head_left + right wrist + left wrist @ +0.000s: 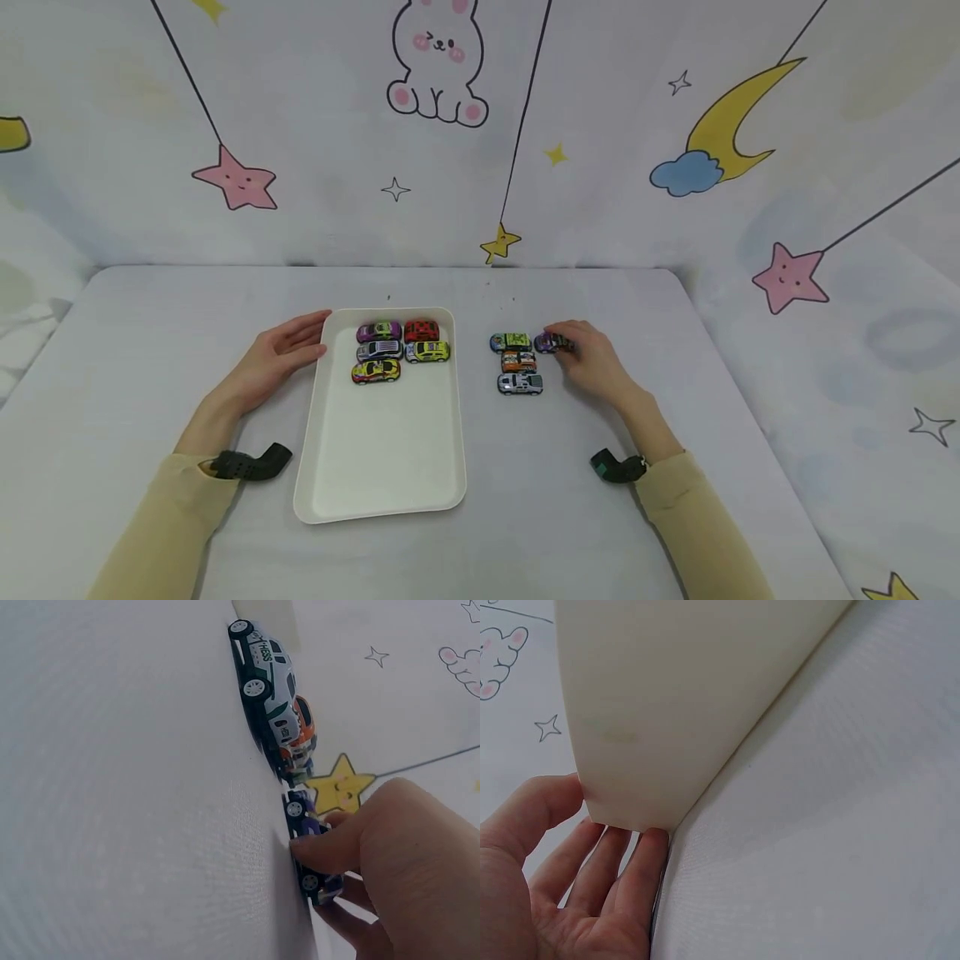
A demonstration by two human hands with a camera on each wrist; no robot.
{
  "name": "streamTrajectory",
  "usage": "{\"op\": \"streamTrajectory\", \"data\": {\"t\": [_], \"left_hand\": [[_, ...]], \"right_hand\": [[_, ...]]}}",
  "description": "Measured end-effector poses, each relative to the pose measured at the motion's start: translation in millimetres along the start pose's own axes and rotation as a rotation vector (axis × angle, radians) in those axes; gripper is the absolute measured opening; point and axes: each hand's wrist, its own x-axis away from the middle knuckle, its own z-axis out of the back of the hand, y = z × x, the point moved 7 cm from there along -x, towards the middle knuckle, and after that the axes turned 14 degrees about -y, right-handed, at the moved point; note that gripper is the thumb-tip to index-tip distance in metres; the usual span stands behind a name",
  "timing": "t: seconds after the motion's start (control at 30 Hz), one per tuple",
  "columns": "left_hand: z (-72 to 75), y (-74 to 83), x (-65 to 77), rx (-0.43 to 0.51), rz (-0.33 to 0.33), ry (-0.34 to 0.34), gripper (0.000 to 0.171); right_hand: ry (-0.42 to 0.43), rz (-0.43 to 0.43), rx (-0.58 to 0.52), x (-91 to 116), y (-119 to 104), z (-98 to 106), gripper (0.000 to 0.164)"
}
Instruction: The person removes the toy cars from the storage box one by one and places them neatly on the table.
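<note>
Pinching a purple toy car between fingers of the right hand, outstretched left hand touching white tray.

My forearms reach forward over the worktop, slanting inward towards each other. My left hand, on the left edge's side, has its fingers stretched out, thumb apart. My right hand, nearer the right edge, pinches between thumb and fingertips.
</note>
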Motion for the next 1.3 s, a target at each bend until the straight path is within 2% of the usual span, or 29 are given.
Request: {"op": "streamTrajectory", "data": {"t": [0.13, 0.3, 0.37, 0.63, 0.8, 0.93, 1.07, 1.3], "left_hand": [[-0.5, -1.6, -0.1, 0.006, 0.01, 0.011, 0.062], [0.4, -1.2, -0.5, -0.011, 0.01, 0.017, 0.062], [0.9, -1.1, -0.6, -0.015, 0.008, 0.019, 0.062], [1.7, -1.2, 0.2, -0.008, 0.003, 0.018, 0.063], [2.4, -1.5, 0.4, -0.002, 0.0, 0.014, 0.063], [2.2, 0.2, 0.6, 0.001, -0.023, -0.003, 0.063], [1.5, 1.4, 0.5, 0.002, -0.046, -0.02, 0.063], [-1.4, 1.8, -1.4, 0.015, -0.056, -0.029, 0.064]], "right_hand": [[0.053, 0.048, -0.001, 2, -2, 4, 0.05], [0.222, 0.184, -0.048, 4, -15, 14, 0.05], [0.268, 0.214, -0.089, 4, -21, 15, 0.049], [0.31, 0.285, -0.198, -6, -48, 2, 0.045], [0.391, 0.355, -0.191, -12, -66, -5, 0.039], [0.455, 0.355, -0.155, -16, -80, -10, 0.037], [0.472, 0.351, -0.127, -23, -96, -16, 0.034], [0.4, 0.358, -0.106, -39, -119, -35, 0.023]]}}
